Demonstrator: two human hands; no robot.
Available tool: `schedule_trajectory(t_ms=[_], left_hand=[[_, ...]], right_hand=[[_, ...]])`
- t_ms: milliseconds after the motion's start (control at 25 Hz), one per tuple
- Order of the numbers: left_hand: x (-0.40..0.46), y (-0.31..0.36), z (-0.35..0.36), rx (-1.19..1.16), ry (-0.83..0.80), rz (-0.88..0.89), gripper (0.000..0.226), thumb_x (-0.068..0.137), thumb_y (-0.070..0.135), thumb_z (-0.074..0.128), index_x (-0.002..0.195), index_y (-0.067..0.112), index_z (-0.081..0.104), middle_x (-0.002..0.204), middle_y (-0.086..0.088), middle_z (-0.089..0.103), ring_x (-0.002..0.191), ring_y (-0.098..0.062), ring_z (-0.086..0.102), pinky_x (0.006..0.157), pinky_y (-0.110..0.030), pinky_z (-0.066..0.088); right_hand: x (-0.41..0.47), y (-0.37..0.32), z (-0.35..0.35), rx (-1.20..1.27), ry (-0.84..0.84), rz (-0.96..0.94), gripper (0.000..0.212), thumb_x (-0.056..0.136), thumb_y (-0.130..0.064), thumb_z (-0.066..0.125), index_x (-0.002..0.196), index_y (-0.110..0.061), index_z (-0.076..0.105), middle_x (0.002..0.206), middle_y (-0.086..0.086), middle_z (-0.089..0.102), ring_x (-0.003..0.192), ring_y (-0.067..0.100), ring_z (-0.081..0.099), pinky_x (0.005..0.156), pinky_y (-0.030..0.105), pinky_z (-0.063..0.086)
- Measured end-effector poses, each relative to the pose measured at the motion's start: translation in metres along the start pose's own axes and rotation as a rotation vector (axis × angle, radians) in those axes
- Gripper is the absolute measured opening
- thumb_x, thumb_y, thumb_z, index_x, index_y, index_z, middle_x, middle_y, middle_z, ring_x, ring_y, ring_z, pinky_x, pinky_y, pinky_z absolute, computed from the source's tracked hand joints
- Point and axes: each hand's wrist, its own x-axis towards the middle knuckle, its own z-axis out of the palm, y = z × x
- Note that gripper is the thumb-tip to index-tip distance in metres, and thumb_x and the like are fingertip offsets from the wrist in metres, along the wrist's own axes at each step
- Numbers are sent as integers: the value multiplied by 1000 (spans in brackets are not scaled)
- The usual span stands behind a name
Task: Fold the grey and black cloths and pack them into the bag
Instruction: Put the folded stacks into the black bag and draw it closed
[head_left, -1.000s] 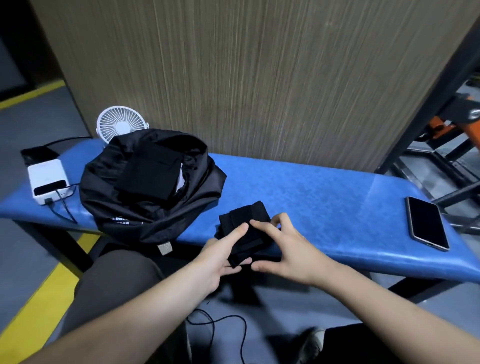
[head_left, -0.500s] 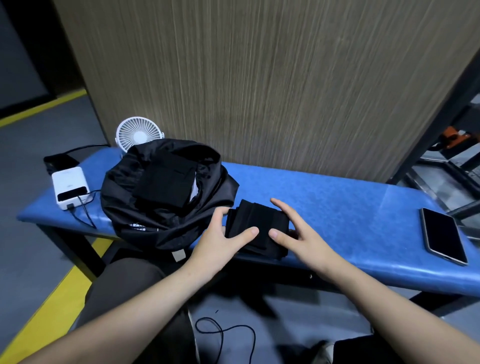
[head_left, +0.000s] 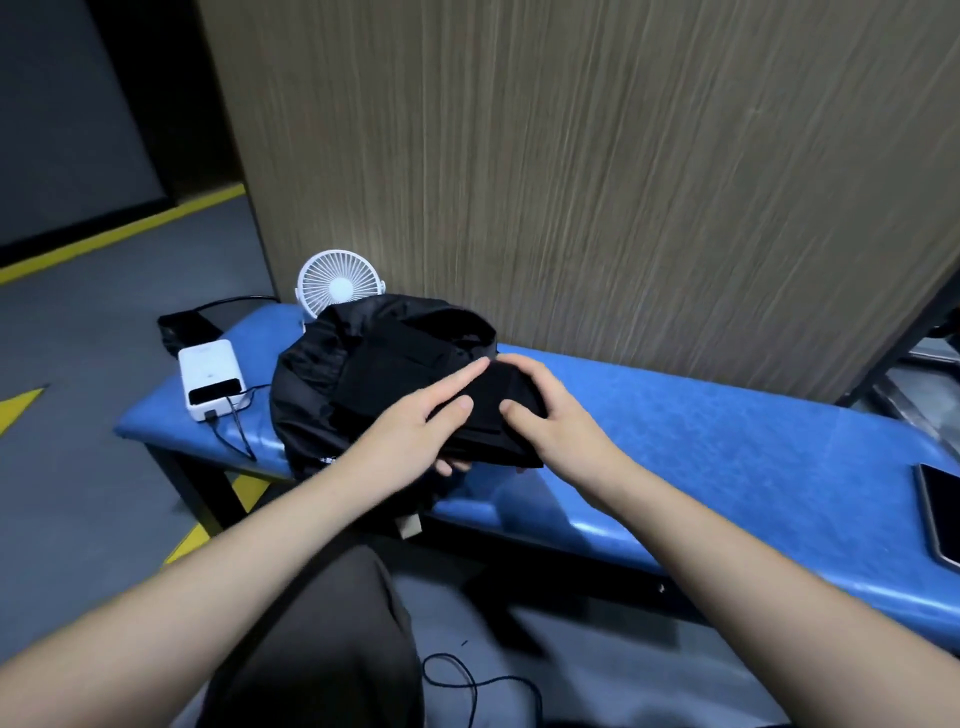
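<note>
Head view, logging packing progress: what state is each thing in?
black cloth: folded, held above the bench by both hands
left hand: grips the cloth
right hand: grips the cloth
bag: open
phone: screen dark

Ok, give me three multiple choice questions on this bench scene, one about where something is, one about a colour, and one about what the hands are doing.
1. Where does the white fan stand?
A. behind the black bag
B. beside the phone
C. on the floor

2. What colour is the bench top?
A. grey
B. blue
C. yellow

3. How is the folded black cloth held?
A. lying untouched on the bench
B. in the left hand only
C. between the left hand and right hand

Answers:
1. A, the fan peeks up past the bag's far edge.
2. B, the padded top is blue.
3. C, each hand has its thumb on top and fingers beneath the cloth.
</note>
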Motion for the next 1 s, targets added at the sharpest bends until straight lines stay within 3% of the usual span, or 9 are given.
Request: schedule_trajectory(t_ms=[120,160,320,520,680,760,840,920,1000], left_hand=[[10,9,-40,-41,55,-12,42,102,22,52,136,47,54,117,6,71,76,-26,75,61,-30,61],[13,10,-53,-38,79,-7,41,101,21,54,136,44,55,118,9,70,78,-21,75,63,-30,61],[28,3,-92,-30,146,1,40,99,21,58,132,43,59,123,11,65,87,-12,72,66,-25,59],[55,-31,-118,112,200,2,40,99,25,58,135,43,55,133,18,59,120,3,54,105,-21,41],[65,-60,-115,234,138,-59,42,102,35,51,142,47,44,138,18,52,126,-4,47,105,-21,34],[66,-67,-117,237,116,-45,44,103,36,48,145,46,39,142,19,48,128,-1,43,100,-10,31],[66,-66,-121,237,94,-5,46,103,34,48,147,41,38,145,20,44,129,5,40,98,-1,29],[65,-66,-124,256,82,3,52,103,34,50,151,40,32,147,21,41,130,7,38,107,-9,29],[59,-73,-133,280,61,-64,70,97,48,54,155,42,16,143,19,41,129,0,43,110,-20,32]], right_hand=[[29,-24,21,-48,-9,-69,49,98,-25,57,136,-54,47,137,-6,46,119,-10,48,97,10,39],[40,-30,28,-56,-23,-81,49,97,-28,59,137,-53,48,137,-7,44,123,-11,44,101,9,36],[79,-45,52,-178,-112,-137,67,81,-44,78,138,-51,45,145,0,35,136,-1,29,114,20,27],[128,-43,71,-327,-160,-124,77,78,-41,82,143,-43,41,149,6,26,142,14,31,112,22,27],[145,-15,79,-414,-232,-45,83,77,-49,81,146,-48,36,153,10,22,147,26,26,121,36,25],[152,-15,81,-657,-164,-101,83,75,-61,76,146,-49,35,160,8,14,148,29,20,121,46,21],[156,-23,83,-963,-79,-251,85,73,-71,69,146,-38,38,165,6,10,151,27,11,121,50,14],[158,-30,88,-997,-132,-323,88,75,-68,70,145,-23,39,160,4,26,149,26,23,119,50,24],[156,-32,92,-883,-210,-272,90,77,-62,74,145,-18,35,148,2,41,138,25,38,109,48,39]])
